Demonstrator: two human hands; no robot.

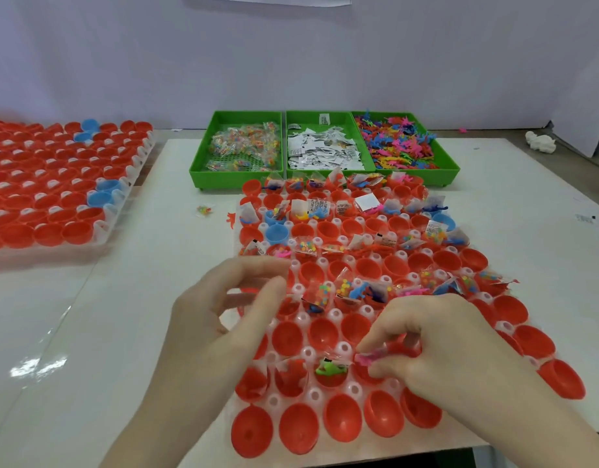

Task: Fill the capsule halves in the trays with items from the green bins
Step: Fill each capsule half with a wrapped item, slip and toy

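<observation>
On the white bench [122,332] a clear tray [342,347] of red capsule halves [300,434] lies in the near middle, running from the near edge towards the far green bins. The right hand [450,359] reaches over the near right part of this tray, its grip closed together on a small pink item [365,359], pinched between thumb and fingertips. The pink piece sticks out to the left of the fingertips, just above a red half in the second row from the near edge. Just left of it, in the neighbouring half, lies a green item [330,369] with a packet.

The left hand [224,319] hovers over the tray's left edge, fingers loosely curled and apart; whether it holds anything cannot be told, as the hand is blurred.

Several rows of halves farther back already carry packets and small coloured figures, with empty red rows between them and a few blue halves [276,233] among them.

At the far side stand three green bins side by side: the left bin [237,145] with clear packets of coloured beads, the middle bin [320,143] with white printed packets, the right bin [402,143] with small coloured figures. A second tray [55,184] of red halves lies far left, well apart from both hands. One stray bead packet [204,210] lies on the bench between the two trays.
</observation>
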